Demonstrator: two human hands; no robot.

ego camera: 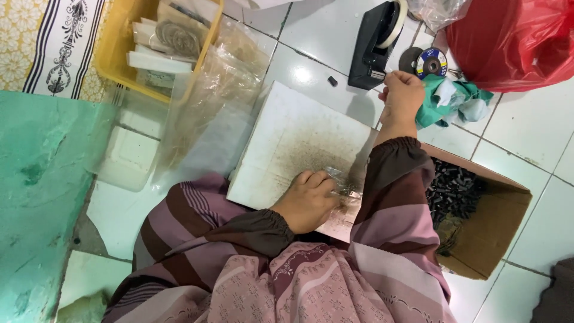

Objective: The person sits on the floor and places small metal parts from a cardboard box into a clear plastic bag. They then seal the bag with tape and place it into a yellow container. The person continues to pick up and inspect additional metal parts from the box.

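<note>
Two hands at work, well apart. Left hand (306, 200) is curled down with its fingers (317, 179) bent and pressing a small clear plastic packet (345, 185) flat against the white board (287, 137) that lies on the tiled floor (526, 137). The packet sits just to the right of those fingertips, touching them, and seems to hold something small and dark (too blurred to tell what). Its long axis I cannot tell; it is crumpled and partly under the right sleeve.

Right hand (402, 96) is stretched up and away, fingers pinched shut at the front of the black tape dispenser (373, 48). A thin pale strip hangs down from that pinch toward the packet, likely tape, running roughly along the forearm line. So the left hand is the one on the packet, and the right is far from it, nearer the dispenser.

Outward from there: a grinding disc (426, 61) and a green cloth (451, 98) just right of the right hand, a red plastic bag (514, 42) beyond them, and an open cardboard box (496, 227) of small dark parts under the right elbow. Upper left, a yellow tray (116, 54) with clear bags (215, 90) beside it.
</note>
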